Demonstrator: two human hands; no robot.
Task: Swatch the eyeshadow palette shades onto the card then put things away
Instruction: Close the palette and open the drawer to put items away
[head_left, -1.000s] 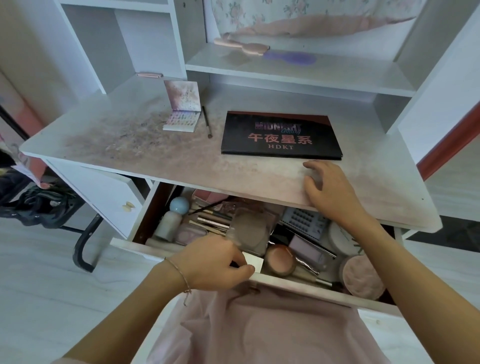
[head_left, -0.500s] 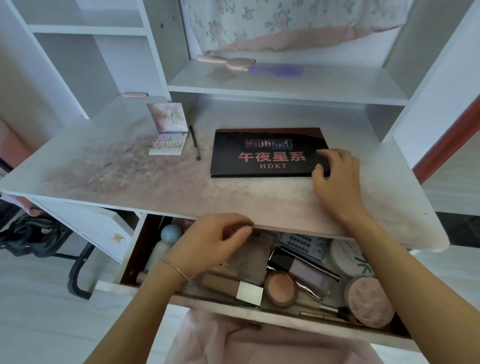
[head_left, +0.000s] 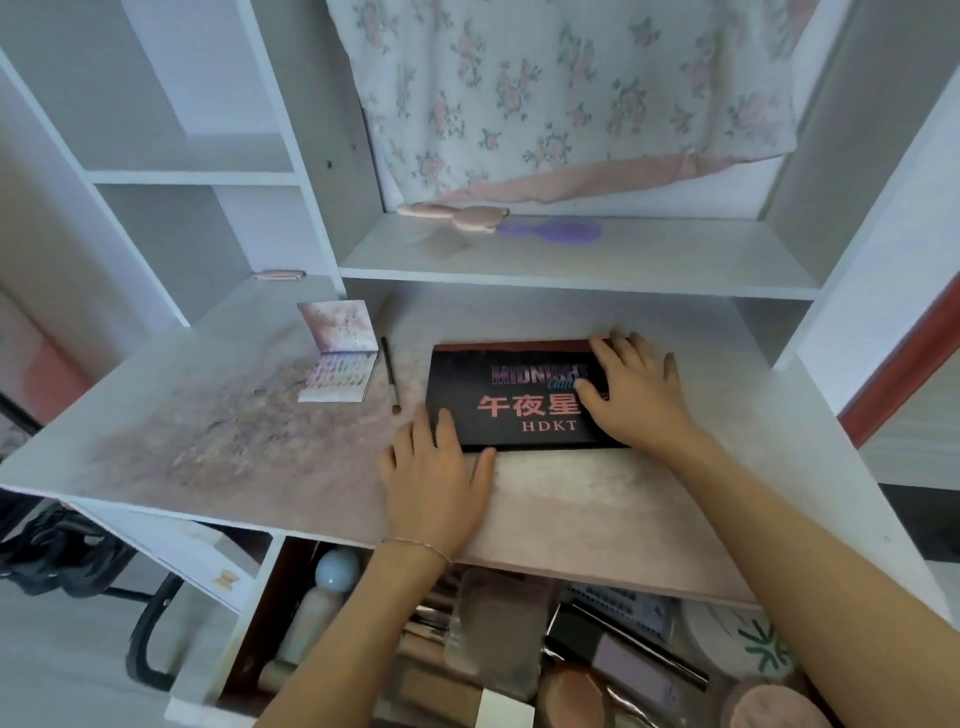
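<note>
A large black eyeshadow palette (head_left: 514, 395), closed, with pink lettering, lies flat on the desk (head_left: 597, 499). My right hand (head_left: 636, 395) rests on its right half, fingers spread over the lid. My left hand (head_left: 436, 467) lies flat on the desk at the palette's front left corner, fingertips touching its edge. A small open palette (head_left: 340, 366) with rows of pale shades stands to the left. A thin dark brush (head_left: 389, 374) lies between the two palettes. No swatch card is recognisable.
Below the desk an open drawer (head_left: 249, 649) holds several brushes, compacts, a puff and bottles. A shelf above (head_left: 571, 265) carries a pink and a purple hairbrush (head_left: 550, 231). A floral cloth hangs behind. The desk's left part is smudged with pink powder.
My left hand rose from the drawer onto the desk at the palette's corner. My right hand slid from the desk's front edge onto the black palette's lid.
</note>
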